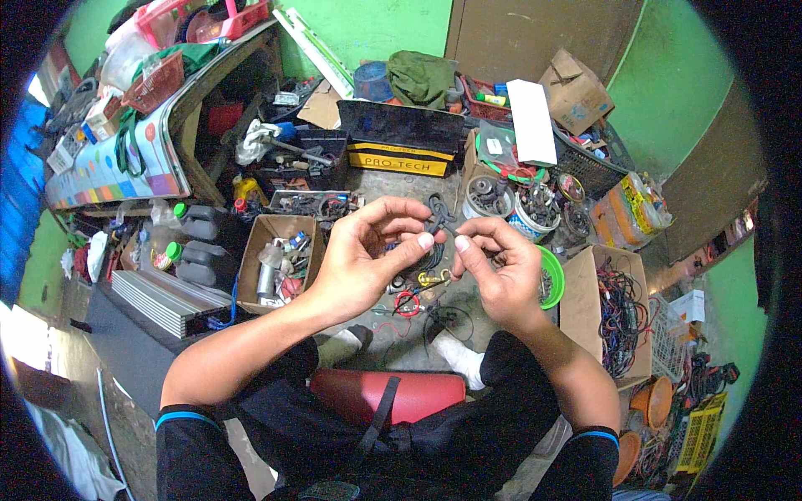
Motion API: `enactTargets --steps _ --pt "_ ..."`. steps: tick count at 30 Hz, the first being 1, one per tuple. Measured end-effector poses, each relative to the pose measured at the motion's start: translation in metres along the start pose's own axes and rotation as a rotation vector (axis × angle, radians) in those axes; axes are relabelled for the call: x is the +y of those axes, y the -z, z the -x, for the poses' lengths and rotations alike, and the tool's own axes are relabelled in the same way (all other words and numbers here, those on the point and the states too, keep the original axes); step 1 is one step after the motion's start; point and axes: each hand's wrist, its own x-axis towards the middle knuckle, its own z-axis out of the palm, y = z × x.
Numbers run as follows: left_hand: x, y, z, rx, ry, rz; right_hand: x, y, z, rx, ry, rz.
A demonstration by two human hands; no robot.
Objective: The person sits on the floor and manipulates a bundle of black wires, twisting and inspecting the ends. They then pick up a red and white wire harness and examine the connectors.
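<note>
Pinching some dark cord (437, 215) in left grip (372, 250) and right grip (504, 275) above messy wires (408, 304), near cardboard box (580, 307) crammed with cables (616, 330).

dark cord (435, 212), perhaps: part-hidden by fingers (391, 208) | blue sheet (20, 188): cut off left | tiny pieces (545, 285): indistinct

Upper garment: black; left sleeve (200, 459) and right sleeve (585, 468) short, narrow bright-blue band at each hem. Legwear (510, 401): black, loose. Black strap (382, 422) at lap. Footwear (459, 359): whitish, dark toward toes; type unclear.
</note>
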Motion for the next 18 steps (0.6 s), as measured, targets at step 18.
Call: enactTargets --steps 18 --pt "-0.001 -0.019 0.014 0.184 -0.090 -0.063 -0.001 -0.010 0.008 -0.023 0.115 0.082"
